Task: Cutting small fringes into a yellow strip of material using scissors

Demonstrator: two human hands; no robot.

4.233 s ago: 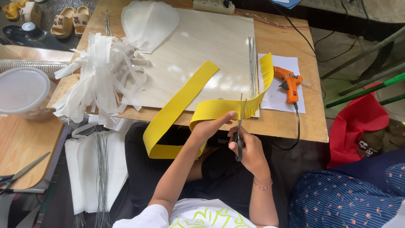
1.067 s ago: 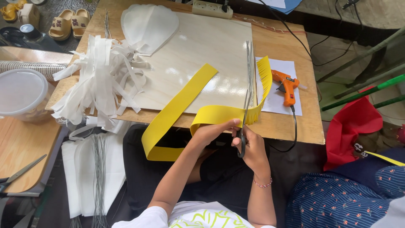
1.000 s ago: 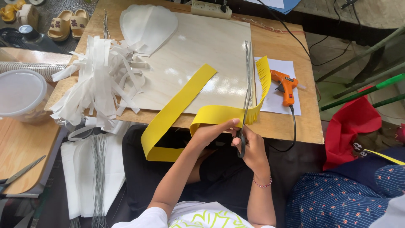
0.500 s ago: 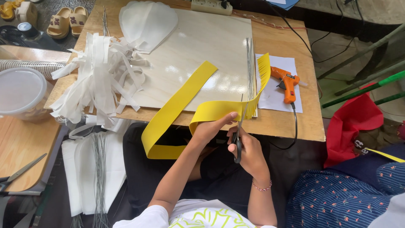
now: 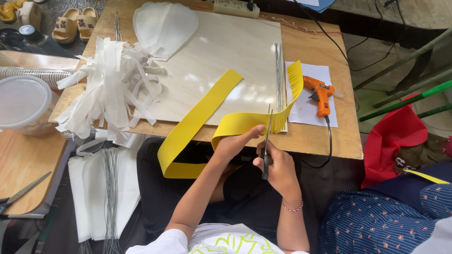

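A long yellow foam strip (image 5: 202,115) loops from the wooden table (image 5: 306,141) down over my lap and back up. My left hand (image 5: 235,143) pinches the strip near its fringed end (image 5: 294,82), which curls upward with several cut slits. My right hand (image 5: 278,167) grips a pair of scissors (image 5: 267,141), blades pointing up at the strip's lower edge, just right of my left thumb.
An orange glue gun (image 5: 319,94) lies on white paper at the table's right. Thin wires (image 5: 278,75) lie beside a pale board (image 5: 226,56). White strips (image 5: 110,87) pile at left, a clear tub (image 5: 23,103) and another scissors (image 5: 21,193) farther left. A person in blue sits at right.
The scissors have worked along the strip's edge with small opening and closing moves; the fringed end has curled slightly. Both hands stay at the table's front edge.
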